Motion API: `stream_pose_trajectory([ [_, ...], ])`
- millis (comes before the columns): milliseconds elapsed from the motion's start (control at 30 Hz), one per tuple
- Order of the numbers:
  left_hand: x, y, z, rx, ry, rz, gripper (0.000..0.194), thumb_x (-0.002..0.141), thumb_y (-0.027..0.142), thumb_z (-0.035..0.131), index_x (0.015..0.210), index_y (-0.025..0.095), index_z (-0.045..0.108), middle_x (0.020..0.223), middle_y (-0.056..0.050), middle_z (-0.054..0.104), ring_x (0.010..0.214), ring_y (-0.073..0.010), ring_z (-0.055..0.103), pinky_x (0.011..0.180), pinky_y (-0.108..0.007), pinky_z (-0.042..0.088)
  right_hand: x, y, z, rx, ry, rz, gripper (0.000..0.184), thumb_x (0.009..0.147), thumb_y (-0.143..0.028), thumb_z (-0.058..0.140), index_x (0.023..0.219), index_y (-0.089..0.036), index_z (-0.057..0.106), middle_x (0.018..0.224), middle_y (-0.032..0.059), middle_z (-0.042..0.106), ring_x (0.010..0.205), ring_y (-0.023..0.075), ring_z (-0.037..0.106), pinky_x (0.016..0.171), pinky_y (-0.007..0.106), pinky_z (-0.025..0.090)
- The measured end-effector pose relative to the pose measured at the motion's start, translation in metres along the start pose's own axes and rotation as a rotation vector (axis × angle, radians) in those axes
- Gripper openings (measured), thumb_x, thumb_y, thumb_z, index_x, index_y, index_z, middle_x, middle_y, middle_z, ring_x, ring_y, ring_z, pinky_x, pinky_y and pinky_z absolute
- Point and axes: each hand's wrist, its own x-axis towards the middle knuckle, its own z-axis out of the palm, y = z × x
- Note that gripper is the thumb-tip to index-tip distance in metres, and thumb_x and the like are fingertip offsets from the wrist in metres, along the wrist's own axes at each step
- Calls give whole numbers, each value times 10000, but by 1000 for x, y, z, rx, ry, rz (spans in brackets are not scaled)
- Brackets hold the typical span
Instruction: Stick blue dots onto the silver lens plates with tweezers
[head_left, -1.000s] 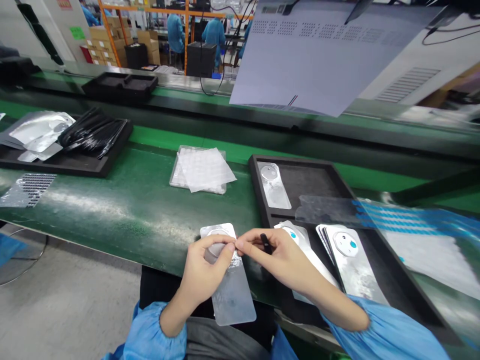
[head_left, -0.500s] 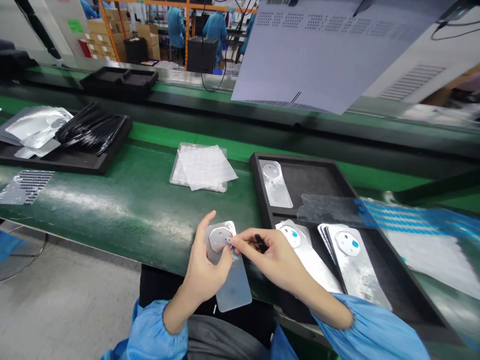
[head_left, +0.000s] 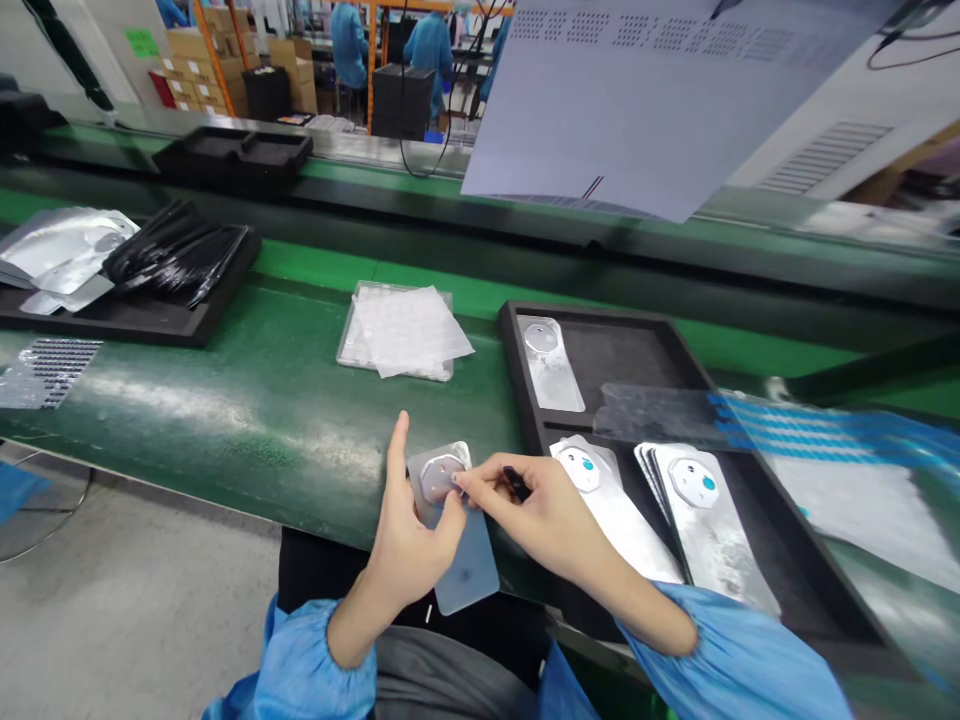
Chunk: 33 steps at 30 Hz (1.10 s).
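Note:
My left hand (head_left: 409,550) grips a flat grey panel (head_left: 471,572) with rounded corners, its thumb over the panel and its index finger raised off it. Near the panel's top end sits a silver octagonal ring plate (head_left: 441,478) with small holes. My right hand (head_left: 551,515) pinches at the right side of this ring plate. A tiny pale piece (head_left: 455,480) shows at those fingertips, too small to name. Tucked in the curled right fingers is a small dark tool (head_left: 517,484), mostly hidden.
To the right, a black foam tray (head_left: 637,345) holds several similar panels (head_left: 697,485), some with blue dots. Clear film with blue strips (head_left: 810,430) lies across it. A clear box with white sheets (head_left: 409,330) lies ahead; another black tray (head_left: 199,325) is left. A paper sheet (head_left: 600,120) hangs above.
My left index finger has lifted and straightened away from the panel. Both hands and the panel stay almost in place, with the right fingertips still at the ring plate.

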Motion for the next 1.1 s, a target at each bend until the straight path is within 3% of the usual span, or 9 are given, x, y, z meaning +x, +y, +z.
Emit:
stream_pose_trajectory([
  [200,-5,7,1,-59,-12,-56,946,916,258,712,1676,241,148,1274,-107,726,1003,-196,731,971,-339,583,2,-3,-6,-15,-46,21,467,844,-588,690,582,-214,593,498,-24,491,479,115,365,463,254,317],
  [333,-9,16,-2,-101,-28,-73,947,908,272,737,1674,234,183,1061,-43,763,823,-138,696,861,-273,585,6,-5,-10,-22,-46,69,606,737,-712,773,562,-243,432,502,-56,420,492,109,354,475,253,319],
  [467,-5,21,-7,-143,-63,-119,958,873,283,798,1658,220,251,810,41,712,647,-93,624,683,-199,558,6,-7,-12,63,-65,78,566,716,-712,799,647,-225,519,599,-37,527,569,129,456,541,258,372],
  [633,7,20,-7,-306,-35,-218,836,794,381,888,1498,173,488,964,-56,801,827,-177,770,795,-268,610,-6,-6,-16,127,-190,174,472,738,-645,803,746,-203,637,567,-34,584,554,133,454,573,274,358],
  [733,9,19,-5,-420,-18,-244,783,740,394,928,1389,181,545,980,-65,816,835,-211,802,813,-309,628,-17,-3,-16,60,-265,209,449,774,-631,770,753,-186,713,617,2,641,585,149,486,573,284,348],
  [967,6,15,-2,-479,84,-364,738,650,356,990,1198,199,523,853,-22,810,744,-190,797,695,-247,610,-36,0,-3,20,-246,161,340,889,-489,645,746,-188,714,651,9,667,602,149,529,561,271,362],
  [1100,11,8,-3,-429,36,-394,826,694,396,968,1320,223,457,944,-38,810,848,-200,801,778,-265,611,-34,-7,-15,-80,-219,79,297,926,-405,564,775,-193,706,698,21,717,611,158,589,573,268,395],
])
